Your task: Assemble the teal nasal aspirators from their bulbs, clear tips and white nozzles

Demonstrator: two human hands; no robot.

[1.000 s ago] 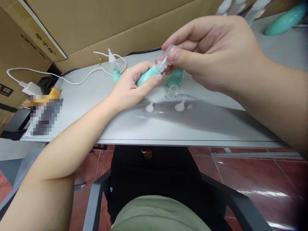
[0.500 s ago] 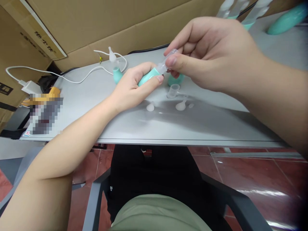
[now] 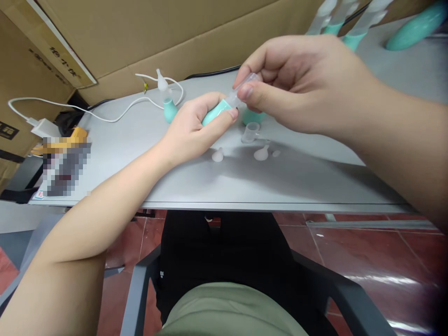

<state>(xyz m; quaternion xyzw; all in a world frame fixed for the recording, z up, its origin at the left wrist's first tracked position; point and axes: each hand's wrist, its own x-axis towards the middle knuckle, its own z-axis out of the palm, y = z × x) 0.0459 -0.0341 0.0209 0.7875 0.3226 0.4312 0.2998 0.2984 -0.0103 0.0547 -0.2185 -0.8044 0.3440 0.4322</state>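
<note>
Mint-green glossy rounded body (image 3: 216, 112), tilted over the grey worktop (image 3: 196, 186), your left hand's (image 3: 187, 125) fingers clamped round it; your right hand's (image 3: 303, 86) fingers pinch the clear plastic tube (image 3: 250, 78) at its upper end; judgement: keep both aligned, squeeze the tube lightly

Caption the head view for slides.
Left hand grips a rounded mint-green plastic body; right hand pinches a clear plastic tube.

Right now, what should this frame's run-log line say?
left hand: grips teal handle | right hand: pinches clear tube at handle's end | table: clear cup, white bulb-shaped tips
</note>
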